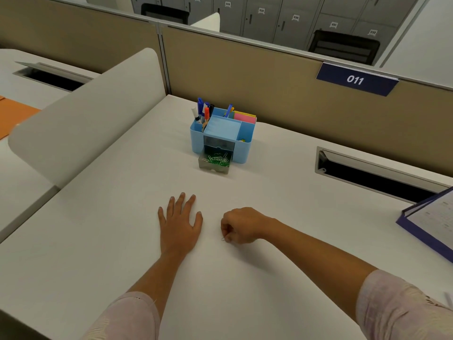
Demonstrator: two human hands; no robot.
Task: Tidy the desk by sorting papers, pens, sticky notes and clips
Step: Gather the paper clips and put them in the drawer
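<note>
A light blue desk organiser (pixel 245 148) stands at the back middle of the white desk (pixel 122 229). Several pens (pixel 203 111) stand in its left compartment and pink and yellow sticky notes (pixel 244 117) sit in its back right one. Its small grey drawer (pixel 215 164) is pulled out and holds green and silver paper clips. My left hand (pixel 180 223) lies flat on the desk, fingers spread. Just to its right, my right hand (pixel 241 225) has curled fingers that pinch a small silver paper clip (pixel 223 239) at the desk surface.
A blue folder with papers (pixel 434 222) lies at the desk's right edge. A cable slot (pixel 372 175) is open at the back right. A beige partition with a sign 011 (pixel 355 79) runs behind, and a white divider panel (pixel 85 119) stands on the left.
</note>
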